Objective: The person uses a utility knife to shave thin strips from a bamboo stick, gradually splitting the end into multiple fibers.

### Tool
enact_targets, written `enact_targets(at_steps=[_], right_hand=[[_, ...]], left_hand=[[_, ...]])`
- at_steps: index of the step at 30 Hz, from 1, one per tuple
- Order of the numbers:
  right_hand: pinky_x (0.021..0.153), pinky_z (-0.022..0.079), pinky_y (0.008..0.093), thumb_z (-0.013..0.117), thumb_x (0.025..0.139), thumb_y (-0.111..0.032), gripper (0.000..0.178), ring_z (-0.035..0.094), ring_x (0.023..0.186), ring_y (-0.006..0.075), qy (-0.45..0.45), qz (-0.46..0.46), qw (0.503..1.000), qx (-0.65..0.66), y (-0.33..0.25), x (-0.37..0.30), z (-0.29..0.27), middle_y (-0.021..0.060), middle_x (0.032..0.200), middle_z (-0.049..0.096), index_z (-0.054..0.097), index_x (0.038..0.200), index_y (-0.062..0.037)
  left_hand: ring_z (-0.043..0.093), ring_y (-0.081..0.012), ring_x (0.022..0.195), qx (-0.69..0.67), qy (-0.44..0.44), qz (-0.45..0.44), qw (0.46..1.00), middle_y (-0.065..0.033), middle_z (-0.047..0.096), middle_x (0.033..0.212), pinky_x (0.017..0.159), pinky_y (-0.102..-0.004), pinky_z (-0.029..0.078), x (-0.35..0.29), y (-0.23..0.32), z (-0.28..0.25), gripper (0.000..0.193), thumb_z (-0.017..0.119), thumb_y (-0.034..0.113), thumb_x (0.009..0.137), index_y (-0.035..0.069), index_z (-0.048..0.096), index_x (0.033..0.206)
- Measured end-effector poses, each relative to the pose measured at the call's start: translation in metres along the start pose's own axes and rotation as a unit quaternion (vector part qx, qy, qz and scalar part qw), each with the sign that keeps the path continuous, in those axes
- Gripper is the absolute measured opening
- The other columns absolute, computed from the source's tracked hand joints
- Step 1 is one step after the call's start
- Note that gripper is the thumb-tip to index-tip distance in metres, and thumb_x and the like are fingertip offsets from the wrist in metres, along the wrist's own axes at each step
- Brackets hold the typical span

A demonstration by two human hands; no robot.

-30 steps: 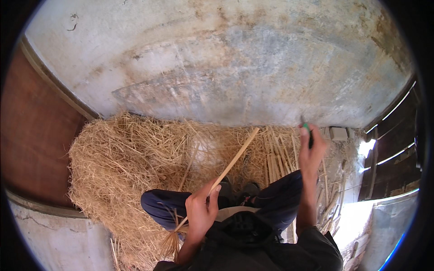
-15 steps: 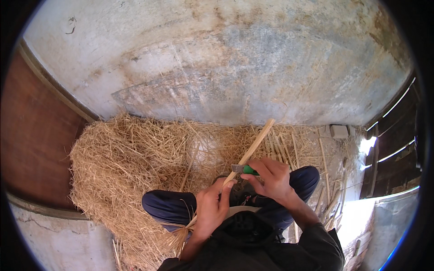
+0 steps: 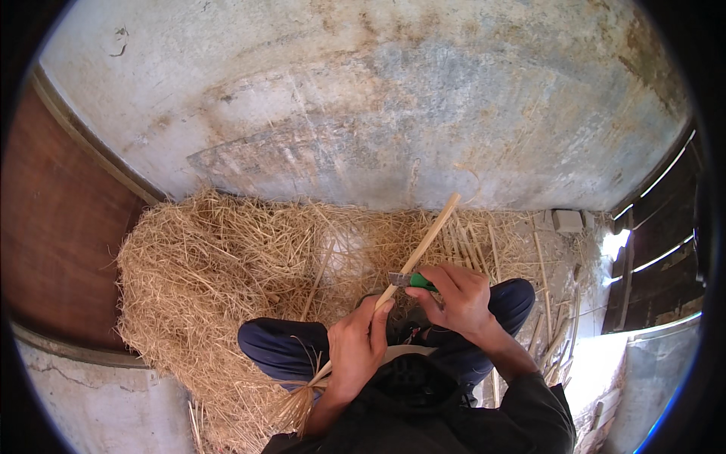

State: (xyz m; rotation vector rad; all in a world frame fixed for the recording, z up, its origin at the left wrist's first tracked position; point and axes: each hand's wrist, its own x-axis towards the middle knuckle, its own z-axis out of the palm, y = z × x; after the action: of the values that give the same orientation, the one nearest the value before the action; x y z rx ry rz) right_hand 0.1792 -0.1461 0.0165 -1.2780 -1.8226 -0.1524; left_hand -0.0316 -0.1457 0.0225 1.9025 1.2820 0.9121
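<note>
My left hand (image 3: 357, 343) is closed round the lower part of a pale wooden strip (image 3: 431, 233), which looks like split bamboo and slants up and to the right. In my right hand (image 3: 460, 296) is a knife (image 3: 420, 281) with a green handle. Its short grey blade lies across the strip, a little above my left thumb. Behind my left wrist, a fan of thin shavings or fibres (image 3: 299, 405) spreads from the strip's near end.
A large heap of straw (image 3: 219, 280) fills the floor on the left. Loose sticks (image 3: 541, 265) lie to the right, with a grey block (image 3: 567, 221) by the stained wall (image 3: 363, 113). My bent knees (image 3: 280, 345) flank the work. A brown panel (image 3: 68, 227) stands at far left.
The strip's far end has shifted slightly up and right. The knife and my right hand have moved slightly right, the blade still on the strip. My left hand keeps its grip.
</note>
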Motion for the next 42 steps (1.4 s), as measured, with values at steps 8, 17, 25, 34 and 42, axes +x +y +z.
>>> enact_targets(at_steps=[8, 17, 25, 34, 42], right_hand=[[0.053, 0.052, 0.0342, 0.092, 0.087, -0.030, 0.030, 0.068, 0.060, 0.0222, 0.005, -0.002, 1.000, -0.030, 0.010, -0.001, -0.004, 0.0047, 0.081, 0.070, 0.079, 0.105, -0.0092], [0.055, 0.054, 0.0363, 0.090, 0.092, -0.022, 0.025, 0.073, 0.065, 0.0259, 0.081, 0.074, 0.992, -0.064, 0.057, 0.006, -0.017, 0.0094, 0.086, 0.075, 0.077, 0.105, -0.0040], [0.058, 0.053, 0.0348, 0.088, 0.095, -0.019, 0.024, 0.071, 0.064, 0.0252, 0.041, 0.111, 0.993, 0.005, 0.055, 0.010, -0.023, 0.0113, 0.084, 0.072, 0.076, 0.106, -0.0016], [0.058, 0.050, 0.0333, 0.089, 0.091, -0.017, 0.025, 0.063, 0.061, 0.0211, 0.028, 0.132, 0.987, 0.090, 0.036, 0.013, -0.025, 0.0087, 0.076, 0.065, 0.074, 0.102, -0.0016], [0.055, 0.049, 0.0308, 0.085, 0.087, -0.007, 0.014, 0.062, 0.057, 0.0167, 0.055, 0.132, 0.988, 0.051, 0.048, 0.002, -0.022, 0.0072, 0.074, 0.067, 0.075, 0.094, -0.0021]], left_hand=[[0.067, -0.0205, 0.052, 0.011, -0.002, 0.028, 1.000, -0.0105, 0.059, 0.060, 0.053, -0.0364, 0.047, -0.001, -0.004, -0.002, 0.020, 0.062, 0.014, 0.114, 0.001, 0.076, 0.113], [0.063, -0.0242, 0.050, 0.036, -0.011, 0.030, 0.999, -0.0119, 0.059, 0.061, 0.053, -0.0390, 0.046, -0.010, -0.015, -0.006, 0.019, 0.063, 0.014, 0.113, 0.001, 0.078, 0.110], [0.066, -0.0318, 0.058, -0.006, -0.065, -0.025, 0.998, -0.0175, 0.069, 0.074, 0.055, -0.0422, 0.047, -0.003, -0.016, -0.013, 0.019, 0.068, 0.020, 0.111, 0.005, 0.077, 0.117], [0.058, -0.0155, 0.056, -0.073, 0.005, 0.020, 0.997, -0.0158, 0.079, 0.090, 0.054, -0.0321, 0.046, 0.006, -0.016, -0.007, 0.027, 0.073, 0.018, 0.109, 0.003, 0.079, 0.130], [0.063, -0.0175, 0.057, -0.058, 0.029, 0.056, 0.996, -0.0143, 0.081, 0.094, 0.055, -0.0323, 0.050, 0.004, -0.011, -0.001, 0.025, 0.075, 0.015, 0.107, 0.005, 0.080, 0.130]])
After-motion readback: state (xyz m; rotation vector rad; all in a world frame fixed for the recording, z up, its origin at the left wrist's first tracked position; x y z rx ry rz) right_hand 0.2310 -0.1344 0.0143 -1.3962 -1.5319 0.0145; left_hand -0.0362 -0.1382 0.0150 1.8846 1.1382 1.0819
